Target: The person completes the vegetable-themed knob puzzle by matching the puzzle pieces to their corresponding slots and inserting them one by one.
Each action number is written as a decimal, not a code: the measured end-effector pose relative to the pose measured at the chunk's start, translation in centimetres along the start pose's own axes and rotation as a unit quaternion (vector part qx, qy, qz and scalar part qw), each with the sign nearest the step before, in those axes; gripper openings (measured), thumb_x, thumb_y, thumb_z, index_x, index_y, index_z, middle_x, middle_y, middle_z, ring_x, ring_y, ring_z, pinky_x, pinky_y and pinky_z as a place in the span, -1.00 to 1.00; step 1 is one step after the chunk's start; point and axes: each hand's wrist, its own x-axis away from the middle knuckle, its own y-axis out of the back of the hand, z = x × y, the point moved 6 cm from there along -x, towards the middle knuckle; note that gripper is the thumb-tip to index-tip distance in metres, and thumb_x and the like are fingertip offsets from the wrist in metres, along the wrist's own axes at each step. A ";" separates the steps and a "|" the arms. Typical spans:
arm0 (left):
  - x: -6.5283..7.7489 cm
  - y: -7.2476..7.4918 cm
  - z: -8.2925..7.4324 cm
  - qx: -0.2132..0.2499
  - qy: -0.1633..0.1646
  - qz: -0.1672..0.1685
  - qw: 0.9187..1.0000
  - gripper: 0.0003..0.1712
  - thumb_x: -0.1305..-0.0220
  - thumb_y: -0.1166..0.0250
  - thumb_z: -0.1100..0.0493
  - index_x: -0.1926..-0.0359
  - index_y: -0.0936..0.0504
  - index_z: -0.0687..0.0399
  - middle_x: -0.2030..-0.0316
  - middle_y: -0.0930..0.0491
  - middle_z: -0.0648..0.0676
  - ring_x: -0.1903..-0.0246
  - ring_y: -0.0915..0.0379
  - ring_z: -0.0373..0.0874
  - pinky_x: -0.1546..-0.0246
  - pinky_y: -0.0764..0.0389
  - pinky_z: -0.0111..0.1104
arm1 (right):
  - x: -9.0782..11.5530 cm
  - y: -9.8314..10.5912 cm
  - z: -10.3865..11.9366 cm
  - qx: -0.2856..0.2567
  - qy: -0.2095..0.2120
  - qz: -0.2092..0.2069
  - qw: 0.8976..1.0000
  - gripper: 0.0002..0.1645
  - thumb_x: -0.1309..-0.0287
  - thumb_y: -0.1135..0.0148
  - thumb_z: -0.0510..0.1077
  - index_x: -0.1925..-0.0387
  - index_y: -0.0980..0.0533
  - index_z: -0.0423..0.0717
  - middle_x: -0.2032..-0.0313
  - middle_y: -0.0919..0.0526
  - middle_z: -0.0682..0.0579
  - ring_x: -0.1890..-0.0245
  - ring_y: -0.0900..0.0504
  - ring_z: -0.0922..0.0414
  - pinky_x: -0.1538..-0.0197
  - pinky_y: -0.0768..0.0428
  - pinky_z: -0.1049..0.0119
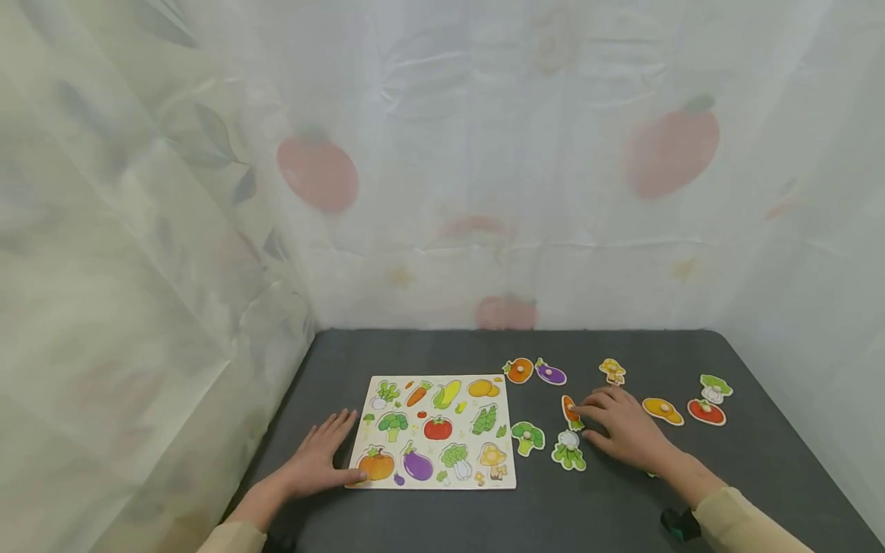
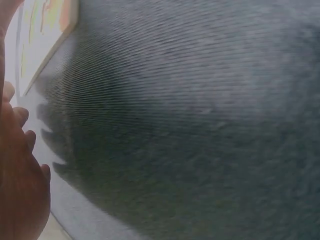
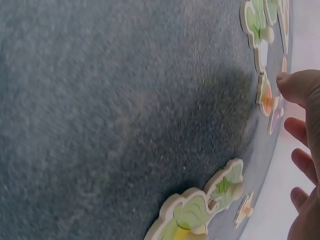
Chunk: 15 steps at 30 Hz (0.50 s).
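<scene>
A white wooden vegetable puzzle board [image 1: 463, 430] lies on the dark table. My left hand [image 1: 318, 457] is at its left side, fingers spread and thumb over the lower-left corner by the pumpkin picture. My right hand [image 1: 625, 426] reaches over the loose knobbed pieces, its fingertips right at the carrot piece [image 1: 571, 413]. In the right wrist view, thumb and fingers of the right hand [image 3: 305, 125] stand apart beside the carrot piece [image 3: 266, 97]. Just in front of that hand lies a white radish piece [image 1: 569, 452], with a broccoli piece [image 1: 528, 438] to its left.
Pumpkin [image 1: 518, 370] and eggplant [image 1: 551, 374] pieces lie behind the broccoli. Mushroom [image 1: 612, 372], potato [image 1: 662, 411], tomato [image 1: 707, 412] and leafy green [image 1: 715, 388] pieces lie farther right. Below the right hand are a corn piece [image 3: 187, 217] and a green piece [image 3: 225, 185]. Curtains surround the table.
</scene>
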 end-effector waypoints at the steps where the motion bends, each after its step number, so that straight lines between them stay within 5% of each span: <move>1: 0.0 -0.3 0.1 -0.001 0.001 0.003 1.000 0.36 -0.07 -0.38 -0.52 -0.64 -0.02 0.12 -0.58 0.00 0.28 -0.55 0.18 0.32 -0.42 0.16 0.37 | 0.0 -0.1 0.1 -0.002 0.004 -0.001 1.000 -0.53 0.00 -0.62 -0.03 0.00 -0.74 0.02 0.08 -0.65 0.07 -0.04 -0.55 -0.05 -0.14 -0.50 -0.21; 7: 0.2 -1.2 0.2 0.005 -0.008 0.015 1.000 0.43 0.03 -0.43 -0.55 -0.63 -0.05 0.13 -0.57 0.01 0.31 -0.55 0.21 0.33 -0.43 0.19 0.35 | 0.1 -0.5 1.0 -0.015 0.027 -0.001 1.000 -0.56 0.05 -0.64 -0.09 0.05 -0.76 0.07 0.13 -0.63 0.15 0.07 -0.51 0.09 -0.03 -0.53 -0.11; 15: 0.3 -1.9 0.7 -0.002 -0.006 0.015 1.000 0.44 0.08 -0.40 -0.61 -0.63 -0.08 0.06 -0.58 0.02 0.28 -0.56 0.22 0.31 -0.44 0.20 0.31 | 0.2 -1.0 1.9 -0.037 0.033 0.017 0.999 -0.67 0.03 -0.61 -0.13 0.15 -0.78 0.14 0.10 -0.66 0.09 0.02 -0.54 0.03 -0.05 -0.53 -0.13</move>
